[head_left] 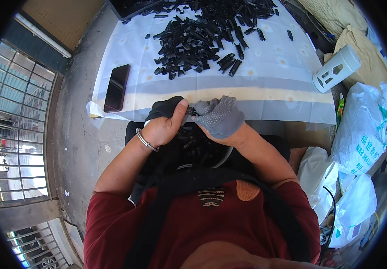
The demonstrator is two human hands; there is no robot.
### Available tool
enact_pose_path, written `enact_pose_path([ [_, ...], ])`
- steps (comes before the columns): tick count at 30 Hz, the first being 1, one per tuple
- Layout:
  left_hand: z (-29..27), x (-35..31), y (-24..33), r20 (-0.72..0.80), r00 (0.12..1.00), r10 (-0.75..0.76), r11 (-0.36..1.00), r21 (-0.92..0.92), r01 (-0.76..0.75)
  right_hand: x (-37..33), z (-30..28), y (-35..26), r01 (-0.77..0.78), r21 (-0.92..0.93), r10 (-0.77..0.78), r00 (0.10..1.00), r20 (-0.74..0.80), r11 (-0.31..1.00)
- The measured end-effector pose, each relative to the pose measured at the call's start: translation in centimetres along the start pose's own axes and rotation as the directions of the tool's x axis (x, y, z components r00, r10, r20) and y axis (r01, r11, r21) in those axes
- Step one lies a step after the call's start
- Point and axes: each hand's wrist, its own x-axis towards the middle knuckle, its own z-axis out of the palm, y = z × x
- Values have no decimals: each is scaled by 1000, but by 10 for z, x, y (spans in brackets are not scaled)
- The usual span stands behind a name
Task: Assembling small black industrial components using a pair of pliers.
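Note:
In front of my chest, at the table's near edge, both hands meet on a small black plastic piece (192, 111). My left hand (167, 117), with a black covering over its fingers and a metal bangle at the wrist, pinches the piece with the thumb on top. My right hand (219, 117), in a grey dotted glove, closes on the piece's other side; its fingertips are mostly hidden. Below my hands, a dark container (222, 158) in my lap holds several small black pieces, partly in shadow. A big heap of similar black pieces (189, 42) lies on the table beyond.
A patterned cloth (269, 89) covers the table. On it, a dark phone (117, 88) lies at the left and a white plastic cylinder with cutouts (337, 69) tilts at the right edge. Plastic bags (359, 130) crowd my right side. A black tray (133, 8) sits far left.

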Motion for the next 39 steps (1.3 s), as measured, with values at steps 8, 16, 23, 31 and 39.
enact_pose_path([
  [8, 21, -2, -1, -151, 984, 99, 995, 24, -96, 6, 3, -8, 96, -172, -132, 968, -214, 980],
  [16, -3, 31, -32, -159, 972, 172, 818, 574, -51, 9, -42, 47, -246, -191, 243, 969, -43, 950],
  [23, 17, 87, -56, -157, 951, 267, 689, 721, -74, 26, -43, 87, -229, -487, 232, 971, -55, 843],
  [31, 12, 66, -61, -173, 913, 368, 698, 701, -148, 17, -38, 59, -287, -435, 331, 943, 28, 854],
  [39, -2, 37, -23, 17, 1000, -18, 995, 94, 16, 9, -18, 34, -267, 181, 263, 964, 47, 946],
])
